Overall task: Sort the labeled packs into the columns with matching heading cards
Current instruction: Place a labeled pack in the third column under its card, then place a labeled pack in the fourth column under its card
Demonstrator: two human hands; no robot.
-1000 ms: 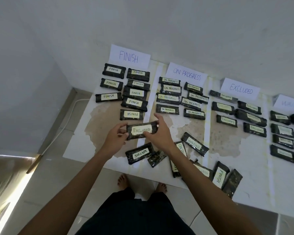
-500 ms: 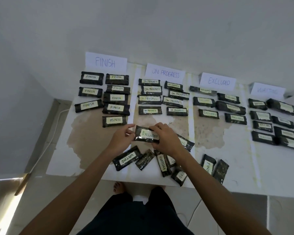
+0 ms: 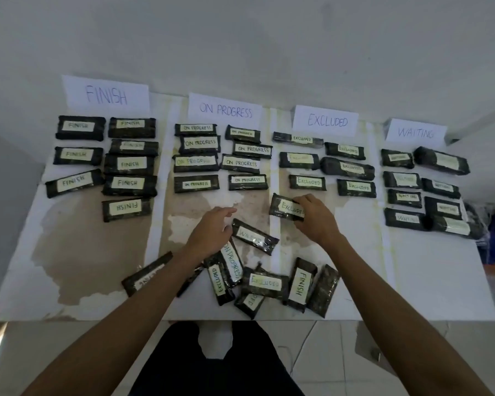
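Your stance: you stand at the near edge of the white table (image 3: 440, 281), both bare forearms reaching out over it.
Unsorted heap: dark packs lie jumbled by the near edge between your arms, among them a pack reading FINISH (image 3: 300, 284) set lengthwise, two reading EXCLUDED and one reading ON PROGRESS; some overlap.
WAITING pack (image 3: 254, 236): it lies tilted just beyond the heap, just beside your left fingertips.
Your left hand (image 3: 210, 234): it hovers palm down over the bare patch of table, fingers loosely spread and holding nothing.
Your right hand (image 3: 315, 217): thumb and fingers pinch the right end of the EXCLUDED pack (image 3: 286, 207).
Held pack's place: it sits at the foot of the third column, on the pale strip dividing it from the second, just below the packs already laid there; whether it touches the table cannot be told.
Sorted rows: labeled packs fill four columns, two abreast, matching their headings.
Heading cards, far edge: FINISH card (image 3: 106, 94), ON PROGRESS card (image 3: 225, 110), EXCLUDED card (image 3: 326, 120) and WAITING card (image 3: 415, 132) stand against the wall.
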